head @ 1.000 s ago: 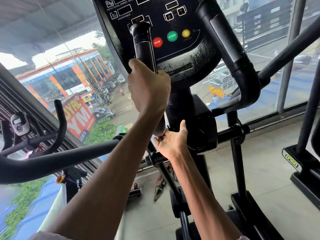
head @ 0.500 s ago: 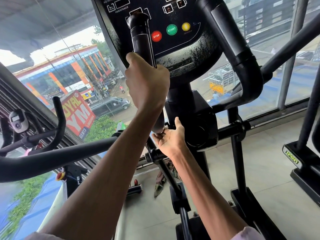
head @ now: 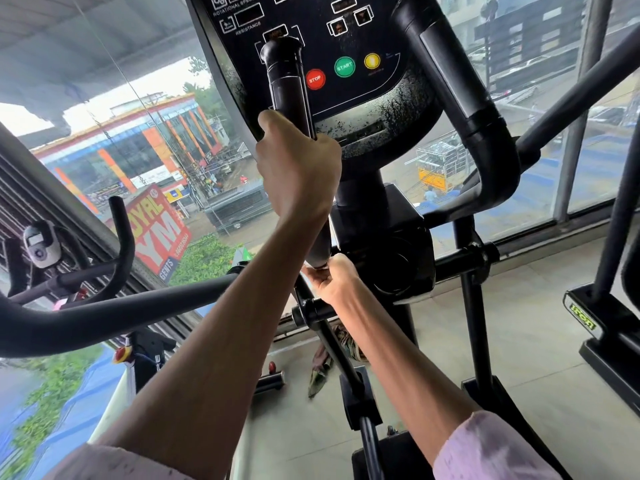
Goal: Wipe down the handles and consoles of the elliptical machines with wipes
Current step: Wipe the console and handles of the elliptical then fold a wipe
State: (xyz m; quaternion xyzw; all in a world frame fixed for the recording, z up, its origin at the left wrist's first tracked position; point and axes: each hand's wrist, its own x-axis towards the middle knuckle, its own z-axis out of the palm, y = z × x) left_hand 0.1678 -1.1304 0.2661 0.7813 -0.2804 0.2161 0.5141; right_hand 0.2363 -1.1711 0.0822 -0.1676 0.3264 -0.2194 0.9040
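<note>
1. A person's two bare forearms reach forward toward a black elliptical machine [head: 384, 244] that stands in front of a large window.
2. The left hand [head: 298, 168] is wrapped around the machine's left handle [head: 289, 88], a black upright grip. The fingers are clenched round the grip, about halfway down it.
3. The right hand [head: 334, 278] is lower, at the bottom end of the same grip. Its fingers are curled in and pinch something pale against the bar; it is too small and too hidden to tell whether it is a wipe.
4. The console [head: 346, 39] rises just behind the handle. It is black, with a red STOP button [head: 315, 79], a green START button [head: 344, 66] and a yellow button [head: 372, 60] in a row.
5. The lower edge of the console looks speckled and scuffed.
6. The right handle [head: 460, 84], thick and black, curves down at the right of the console; neither hand touches it.
7. At far left are the handlebars of another machine [head: 69, 306]. At far right stands the base of a third machine [head: 588, 323].
8. A crumpled cloth [head: 322, 368] lies on the pale tiled floor [head: 519, 341] beneath the arms.
9. Pink sleeves [head: 485, 448] show at the bottom edge.
</note>
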